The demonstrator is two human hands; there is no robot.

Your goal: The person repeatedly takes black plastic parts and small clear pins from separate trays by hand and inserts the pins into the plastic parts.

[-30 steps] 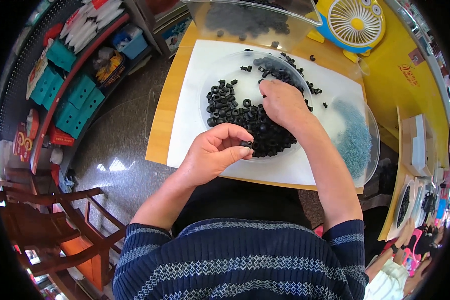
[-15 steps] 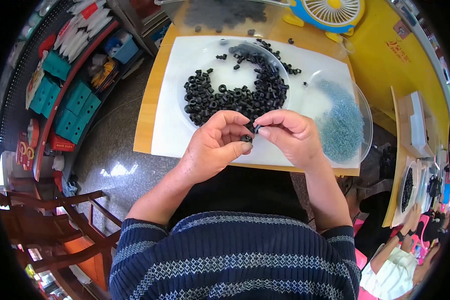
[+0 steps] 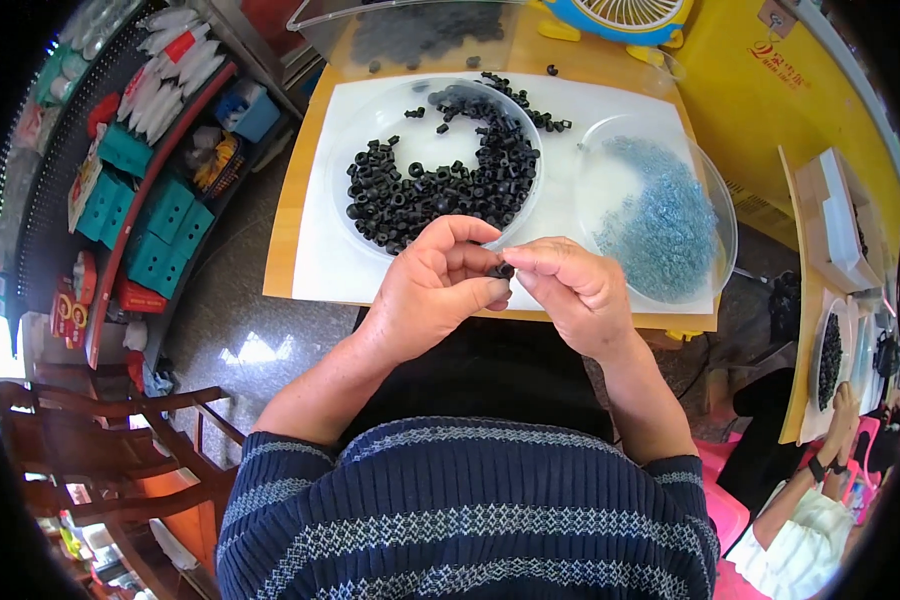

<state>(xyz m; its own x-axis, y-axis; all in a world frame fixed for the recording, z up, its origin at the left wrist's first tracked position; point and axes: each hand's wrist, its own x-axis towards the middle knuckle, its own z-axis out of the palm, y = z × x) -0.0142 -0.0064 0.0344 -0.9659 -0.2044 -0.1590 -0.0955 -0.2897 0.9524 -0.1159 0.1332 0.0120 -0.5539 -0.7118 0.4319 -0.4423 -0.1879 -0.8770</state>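
Observation:
My left hand pinches a small black part with a hole in its end between thumb and fingertips, just beyond the table's near edge. The thumb and forefinger of my right hand are pressed together at that part's top; whatever sits between them is hidden. Beyond my hands, a round clear tray holds many similar small black parts, heaped in a curve. To its right, another round clear tray contains many tiny pale blue, see-through pieces.
White sheeting covers much of the wooden table. A clear bin with black parts and a blue-and-yellow fan stand at the back. Shelves rise at left; wooden chairs stand below. Another person's hand is far right.
My right fingertips have come to the black part in my left hand, closing the small gap between them. The view has shifted, so the trays appear farther left.

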